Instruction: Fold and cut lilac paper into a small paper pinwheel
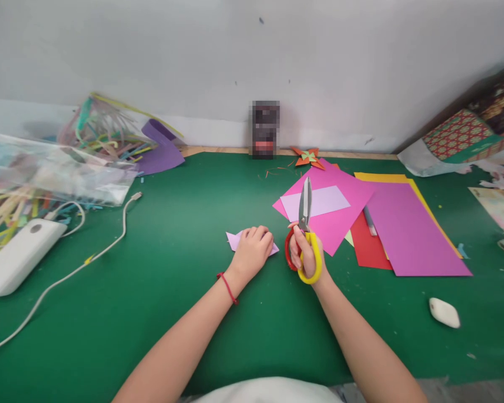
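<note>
My left hand (254,249), with a red string round its wrist, rests over a small folded piece of lilac paper (234,240) on the green table. The hand covers most of the paper, with corners showing on both sides; its fingers are curled down onto it. In my right hand (304,252) is a pair of scissors (305,207) with one red and one yellow handle. Their blades are closed and point away from me. Beyond the blades a lilac paper strip (330,202) lies on a bright pink sheet (331,235).
Purple (420,235), red and yellow sheets lie at the right, near a small white case (444,312). An orange paper star (308,157) sits by the wall. At the left are a white power bank (23,254), its cable (67,271) and a heap of paper strips (109,134).
</note>
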`<state>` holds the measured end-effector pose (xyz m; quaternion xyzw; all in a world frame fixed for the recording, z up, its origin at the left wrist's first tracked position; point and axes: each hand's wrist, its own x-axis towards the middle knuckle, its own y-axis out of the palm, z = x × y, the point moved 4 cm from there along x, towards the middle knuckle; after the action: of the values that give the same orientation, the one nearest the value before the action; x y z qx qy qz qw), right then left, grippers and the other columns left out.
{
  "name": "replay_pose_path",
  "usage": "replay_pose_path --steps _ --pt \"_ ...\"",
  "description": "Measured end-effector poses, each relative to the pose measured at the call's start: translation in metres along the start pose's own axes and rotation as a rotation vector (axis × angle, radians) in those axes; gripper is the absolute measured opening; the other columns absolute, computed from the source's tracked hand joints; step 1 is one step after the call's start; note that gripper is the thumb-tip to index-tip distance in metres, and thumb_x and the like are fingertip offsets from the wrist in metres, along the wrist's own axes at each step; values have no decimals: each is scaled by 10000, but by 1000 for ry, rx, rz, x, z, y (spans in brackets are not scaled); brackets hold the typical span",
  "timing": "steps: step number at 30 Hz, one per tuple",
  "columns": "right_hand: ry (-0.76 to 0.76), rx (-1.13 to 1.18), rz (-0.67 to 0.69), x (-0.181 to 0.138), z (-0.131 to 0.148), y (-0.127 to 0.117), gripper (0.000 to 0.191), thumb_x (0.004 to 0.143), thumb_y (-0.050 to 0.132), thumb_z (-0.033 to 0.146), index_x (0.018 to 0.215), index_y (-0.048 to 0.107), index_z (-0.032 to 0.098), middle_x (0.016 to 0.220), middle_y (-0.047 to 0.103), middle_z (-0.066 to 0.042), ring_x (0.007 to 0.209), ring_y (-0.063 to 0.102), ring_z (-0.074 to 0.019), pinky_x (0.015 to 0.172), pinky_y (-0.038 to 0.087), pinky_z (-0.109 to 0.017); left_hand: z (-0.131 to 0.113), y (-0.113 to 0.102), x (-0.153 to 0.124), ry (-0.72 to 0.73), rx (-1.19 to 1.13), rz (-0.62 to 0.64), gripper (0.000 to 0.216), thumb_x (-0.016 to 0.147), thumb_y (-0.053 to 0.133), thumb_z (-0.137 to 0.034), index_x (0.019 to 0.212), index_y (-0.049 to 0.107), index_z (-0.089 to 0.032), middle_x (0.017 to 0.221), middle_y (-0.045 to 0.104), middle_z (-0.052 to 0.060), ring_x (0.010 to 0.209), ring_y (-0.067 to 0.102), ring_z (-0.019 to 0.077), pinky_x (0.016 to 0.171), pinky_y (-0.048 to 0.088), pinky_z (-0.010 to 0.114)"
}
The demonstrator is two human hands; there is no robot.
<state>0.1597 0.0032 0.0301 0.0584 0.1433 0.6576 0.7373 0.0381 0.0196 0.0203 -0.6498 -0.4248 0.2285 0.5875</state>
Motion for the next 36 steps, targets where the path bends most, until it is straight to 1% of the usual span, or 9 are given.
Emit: replay_pose_path --steps 5,11,16,21,28,32,36 --pt "-23 43 2 -1 5 18 374 833 448 561 868 496 192 367 371 121 207 292 -51 219 258 -162 0 -1 2 -60 -65 38 161 902 398 -201 922 554 -167 973 569 59 883 503 194 783 412 334" --pt "-54 10 -79 6 -2 25 374 823 460 568 860 485 196 360 371 124 204 291 -51 222 250 -164 -2 2 4 -88 -70 76 160 893 410 -203 938 557 -157 995 554 81 897 486 212 779 422 345" --pt "-107 4 -91 7 -2 24 376 832 433 578 868 472 206 363 359 123 211 278 -57 230 249 -178 -3 3 4 -103 -79 95 163 883 416 -171 953 559 -141 1018 550 99 889 477 218 789 429 351" --pt "-188 -83 -135 -4 4 16 371 837 428 573 901 463 209 365 337 119 232 275 -67 255 263 -195 -2 2 3 -109 -124 91 167 862 415 -119 938 557 -164 1017 544 80 886 469 212 790 431 352" --pt "-275 -128 -149 -10 -7 10 345 844 429 550 904 481 214 367 335 117 247 290 -73 282 289 -202 -2 2 4 -123 -138 86 173 868 401 -118 928 556 -165 1001 549 77 880 458 213 791 428 347" --pt "-265 -126 -158 -7 -13 9 325 854 430 527 907 490 212 371 335 115 249 283 -69 276 268 -191 -6 5 3 -115 -114 91 170 875 400 -127 940 553 -160 1019 548 78 862 457 214 779 427 347" --pt "-252 -81 -152 -6 -9 8 296 871 429 492 895 503 207 373 329 113 244 272 -64 262 248 -183 -8 7 1 -126 -98 84 171 876 398 -129 959 547 -146 1038 543 91 871 454 220 784 426 351"
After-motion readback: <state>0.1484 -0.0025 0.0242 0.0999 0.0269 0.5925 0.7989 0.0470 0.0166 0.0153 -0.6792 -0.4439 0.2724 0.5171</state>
